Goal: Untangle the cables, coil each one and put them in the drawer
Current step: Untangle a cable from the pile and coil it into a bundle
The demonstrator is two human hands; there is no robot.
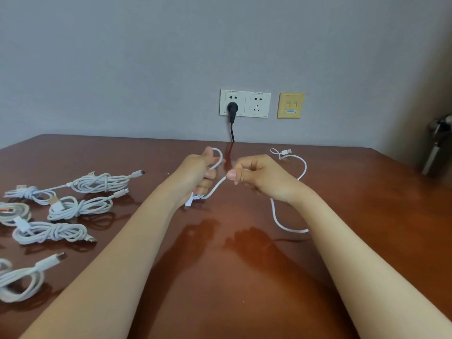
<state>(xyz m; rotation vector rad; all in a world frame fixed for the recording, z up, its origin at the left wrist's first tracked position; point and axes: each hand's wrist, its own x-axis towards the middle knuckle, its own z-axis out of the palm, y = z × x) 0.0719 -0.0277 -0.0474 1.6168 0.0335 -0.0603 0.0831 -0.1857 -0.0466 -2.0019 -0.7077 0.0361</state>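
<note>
A loose white cable (303, 167) runs across the brown table (244, 265). My left hand (195, 172) grips one end of it in a small loop, with a plug poking out below the fist. My right hand (254, 174) pinches the same cable a little to the right. From there the cable trails right in a wide curve to a USB plug (286, 152) near the wall. Several coiled white cables (80, 206) lie in a group at the table's left. No drawer is in view.
Two wall sockets (245, 103) sit above the table's far edge, one with a black plug and cord (232, 123) hanging down. A yellow data port plate (290, 105) is beside them. A metal object (437, 143) stands off the right edge.
</note>
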